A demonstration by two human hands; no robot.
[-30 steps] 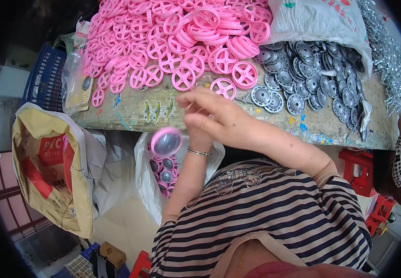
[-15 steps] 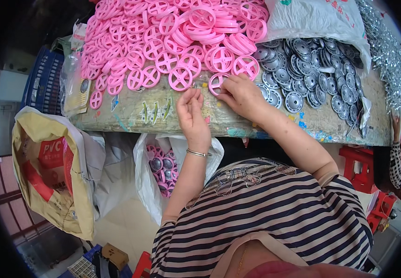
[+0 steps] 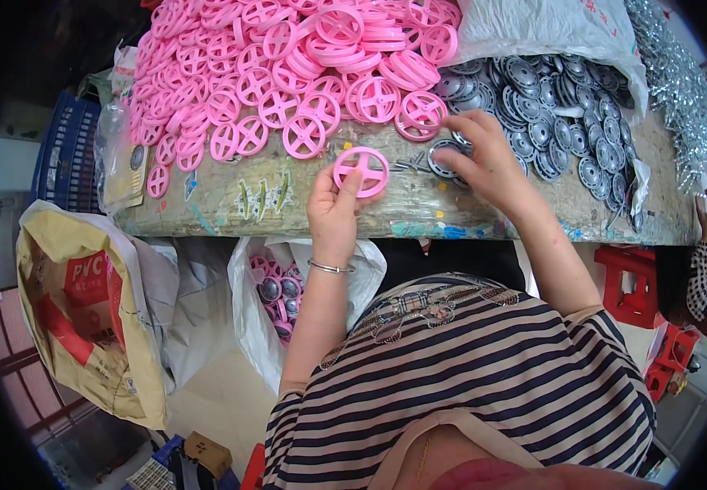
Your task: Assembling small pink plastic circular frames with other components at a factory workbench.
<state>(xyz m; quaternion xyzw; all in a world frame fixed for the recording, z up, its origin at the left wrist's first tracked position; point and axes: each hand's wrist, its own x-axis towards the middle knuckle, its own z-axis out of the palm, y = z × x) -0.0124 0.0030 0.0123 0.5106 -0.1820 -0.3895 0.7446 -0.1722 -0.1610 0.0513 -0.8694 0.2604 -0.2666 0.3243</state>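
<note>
In the head view, the person's left hand (image 3: 334, 211) was closed on a pink four-spoked plastic ring (image 3: 366, 171), which it held just above the near part of the worktable (image 3: 386, 214). The thumb lay over the front and the fingers went behind, a hold that probably kept the ring steady and its open face turned up toward the wearer. The right hand (image 3: 491, 159) was at a gray ribbed disc (image 3: 443, 146) to the right of that ring; its thumb and forefinger stood apart over the disc, and I could not tell whether the grip had closed on it.

The heap of pink rings (image 3: 304, 49) lay ahead of the left hand and the heap of gray discs (image 3: 553, 122) beside the right, seemingly so that each hand had one kind near. A white plastic sack (image 3: 545, 41) lay over the back of the gray heap, perhaps because the discs came out of it. Below the table's near edge stood an open white bag (image 3: 257, 339), probably set close for short reaches, with pink-rimmed wheels with gray centers (image 3: 280, 292) inside.

Counted: one ring in the left hand, one disc under the right, three green leaf-shaped stickers (image 3: 262, 198) on the table, one white bag, and one open kraft-paper sack (image 3: 37, 327). Both heaps overlapped too much to count; in the bag, at least two gray centers showed.
</note>
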